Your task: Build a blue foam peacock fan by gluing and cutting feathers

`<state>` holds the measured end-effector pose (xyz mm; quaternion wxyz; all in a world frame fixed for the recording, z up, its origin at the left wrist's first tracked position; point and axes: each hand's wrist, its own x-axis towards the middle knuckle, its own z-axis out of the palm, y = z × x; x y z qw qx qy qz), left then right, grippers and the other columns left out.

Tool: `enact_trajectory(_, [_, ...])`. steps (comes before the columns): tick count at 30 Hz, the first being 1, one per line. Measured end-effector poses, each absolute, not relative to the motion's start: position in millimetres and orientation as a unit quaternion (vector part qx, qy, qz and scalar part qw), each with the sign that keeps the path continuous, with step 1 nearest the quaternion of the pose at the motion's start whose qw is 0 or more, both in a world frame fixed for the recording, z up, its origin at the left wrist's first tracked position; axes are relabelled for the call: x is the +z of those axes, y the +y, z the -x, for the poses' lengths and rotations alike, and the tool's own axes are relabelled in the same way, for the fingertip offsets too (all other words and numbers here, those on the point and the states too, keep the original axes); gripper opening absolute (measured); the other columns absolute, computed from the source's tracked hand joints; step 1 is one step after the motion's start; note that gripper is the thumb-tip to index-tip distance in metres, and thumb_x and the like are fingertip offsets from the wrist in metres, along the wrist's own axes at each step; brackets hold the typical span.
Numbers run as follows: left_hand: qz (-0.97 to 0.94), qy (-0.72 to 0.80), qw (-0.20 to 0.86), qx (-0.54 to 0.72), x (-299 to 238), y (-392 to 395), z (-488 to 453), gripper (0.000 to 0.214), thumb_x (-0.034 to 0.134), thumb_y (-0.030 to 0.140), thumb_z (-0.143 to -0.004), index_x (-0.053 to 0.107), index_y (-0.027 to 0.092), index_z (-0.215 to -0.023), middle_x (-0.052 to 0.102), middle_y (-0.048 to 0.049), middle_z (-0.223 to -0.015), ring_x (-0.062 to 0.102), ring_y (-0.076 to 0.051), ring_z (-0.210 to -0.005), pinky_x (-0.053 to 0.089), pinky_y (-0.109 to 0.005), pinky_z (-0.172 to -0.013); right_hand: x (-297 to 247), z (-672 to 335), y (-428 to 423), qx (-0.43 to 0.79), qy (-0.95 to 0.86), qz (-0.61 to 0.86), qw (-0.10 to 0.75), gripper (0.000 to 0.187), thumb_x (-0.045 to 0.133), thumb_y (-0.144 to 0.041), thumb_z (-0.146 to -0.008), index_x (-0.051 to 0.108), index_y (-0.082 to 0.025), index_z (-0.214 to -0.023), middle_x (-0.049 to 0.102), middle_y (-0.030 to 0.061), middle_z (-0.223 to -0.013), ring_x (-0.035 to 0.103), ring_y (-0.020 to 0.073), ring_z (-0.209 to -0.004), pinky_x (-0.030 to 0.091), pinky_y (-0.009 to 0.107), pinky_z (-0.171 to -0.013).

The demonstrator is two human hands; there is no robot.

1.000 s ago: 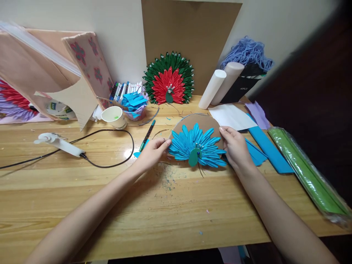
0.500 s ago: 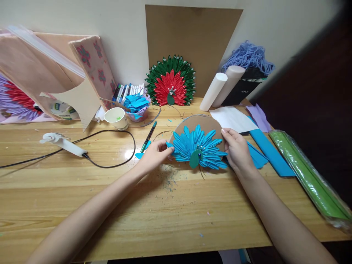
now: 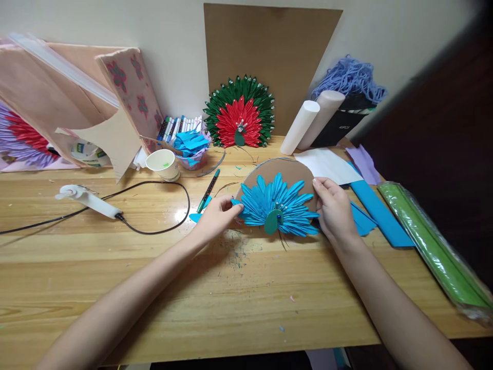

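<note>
A paper peacock (image 3: 274,208) with fanned blue crepe-paper feathers and a green body is fixed to a rounded brown cardboard piece (image 3: 285,167). My left hand (image 3: 219,215) pinches its left edge between thumb and fingers. At the opposite edge, my right hand (image 3: 334,208) grips the cardboard, thumb in front and the other fingers partly hidden behind. The craft tilts up off the table, facing me. Just left of it lie a green marker (image 3: 208,191) and a blue paper petal (image 3: 195,218).
A glue gun (image 3: 90,201) with its black cord lies left, near a paper cup (image 3: 163,164). Behind stand a green-and-red peacock (image 3: 239,113), a cardboard sheet (image 3: 269,46) and white rolls (image 3: 300,127). Blue paper (image 3: 379,208) and a green wrapped roll (image 3: 431,246) lie right.
My right hand and the cardboard's right edge have shifted very slightly to the right. Both hands keep their hold on the peacock.
</note>
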<state>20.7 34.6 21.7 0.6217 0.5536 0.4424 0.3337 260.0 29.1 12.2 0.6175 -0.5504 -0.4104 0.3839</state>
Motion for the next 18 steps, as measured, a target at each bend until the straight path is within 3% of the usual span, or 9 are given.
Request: enact_trajectory(18, [-0.588, 0.468, 0.561, 0.348, 29.4, 31.2, -20.2, 0.021, 0.049, 0.030, -0.076, 0.056, 0.015, -0.063, 0.059, 0.0001, -0.062, 0.055, -0.013, -0.061, 0.047, -0.025, -0.060, 14.3, -258.2, 27.5, 0.365, -0.417, 0.543, 0.631, 0.013, 0.061, -0.036, -0.076, 0.059, -0.023, -0.076, 0.056, -0.0022, -0.065, 0.049, 0.0126, -0.054, 0.041, 0.024, -0.048])
